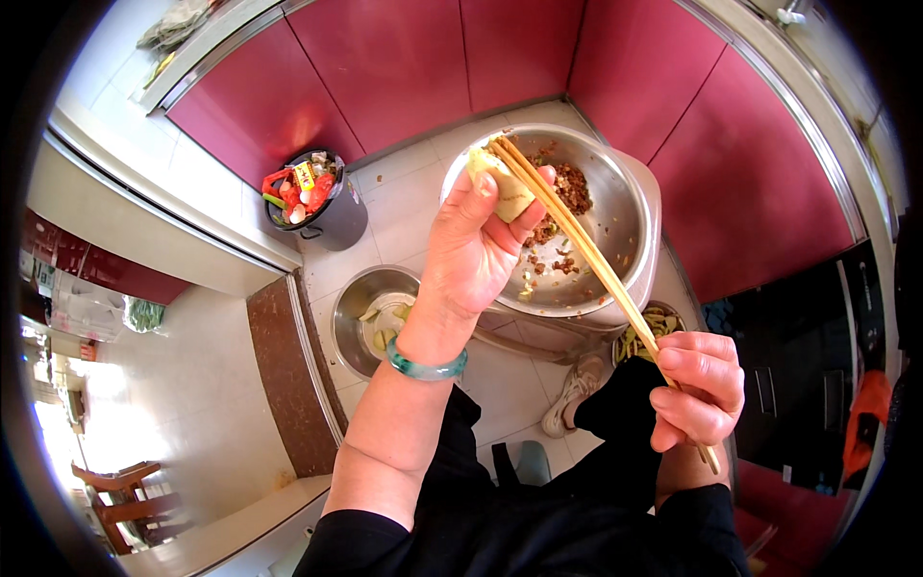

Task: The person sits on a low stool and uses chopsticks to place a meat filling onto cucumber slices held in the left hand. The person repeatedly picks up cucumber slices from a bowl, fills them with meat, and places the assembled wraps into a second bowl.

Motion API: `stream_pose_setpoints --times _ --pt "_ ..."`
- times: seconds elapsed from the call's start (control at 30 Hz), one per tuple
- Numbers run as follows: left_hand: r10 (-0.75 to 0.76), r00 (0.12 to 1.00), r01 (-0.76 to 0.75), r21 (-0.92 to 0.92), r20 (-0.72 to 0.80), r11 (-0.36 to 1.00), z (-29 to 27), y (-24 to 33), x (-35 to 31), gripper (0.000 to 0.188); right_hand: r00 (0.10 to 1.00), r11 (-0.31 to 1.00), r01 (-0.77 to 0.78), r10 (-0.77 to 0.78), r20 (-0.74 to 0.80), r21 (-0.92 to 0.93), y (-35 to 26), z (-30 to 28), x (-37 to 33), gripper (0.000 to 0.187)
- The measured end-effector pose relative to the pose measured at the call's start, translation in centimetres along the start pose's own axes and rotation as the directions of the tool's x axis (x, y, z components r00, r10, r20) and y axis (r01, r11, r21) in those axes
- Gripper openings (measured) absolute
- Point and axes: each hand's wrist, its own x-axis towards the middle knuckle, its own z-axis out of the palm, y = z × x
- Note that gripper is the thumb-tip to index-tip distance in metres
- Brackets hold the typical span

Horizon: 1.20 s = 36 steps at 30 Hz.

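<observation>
My left hand (469, 252) is raised over the near left part of a large steel basin (615, 216), its fingers closed round a pale yellow-green piece of vegetable (511, 198). In my right hand (700, 389) is a pair of wooden chopsticks (598, 262), gripped near the lower right. Their far tips meet the top of the vegetable piece; whether they hold any filling there is too small to tell. Brown minced filling (569, 188) with green bits lies in the basin, partly hidden behind my left hand and the chopsticks. A green bangle (428, 369) circles my left wrist.
The basin rests on a pale stool (651, 197). A smaller steel bowl (348, 332) with a few pale slices stands on the tiled floor, left of it. Sliced vegetables (630, 344) fill another bowl by my right knee. A full dark bin (338, 223) stands against red cabinets (385, 67).
</observation>
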Motion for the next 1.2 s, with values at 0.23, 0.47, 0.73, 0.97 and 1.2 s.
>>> stream_pose_setpoints --times 0.23,0.47,0.73,0.97,1.2 --pt "0.012 1.000 -0.011 0.036 -0.016 0.999 -0.3 0.8 0.0 0.032 0.996 0.995 0.073 -0.077 0.047 0.074 -0.1 -2.6 -0.3 0.029" --pt "0.012 0.997 -0.053 0.551 0.077 0.833 1.5 0.3 -1.4 0.044 0.658 0.589 -0.312 0.700 -0.278 0.745 0.9 -7.4 -2.0 0.032" --pt "-0.107 0.982 -0.037 0.712 0.156 0.701 3.6 -2.0 -2.2 0.077 0.706 0.616 -0.400 0.679 -0.200 0.679 0.4 -9.5 -2.8 0.033" --pt "-0.226 0.950 -0.036 0.792 0.216 0.609 4.4 -4.5 -2.4 0.076 0.689 0.661 -0.443 0.683 -0.242 0.605 -0.9 -11.7 -3.8 0.033" --pt "-0.286 0.944 0.073 0.747 0.162 0.661 6.0 -8.7 -2.1 0.072 0.563 0.643 -0.409 0.736 -0.376 0.647 -2.3 -16.3 -7.9 0.031"
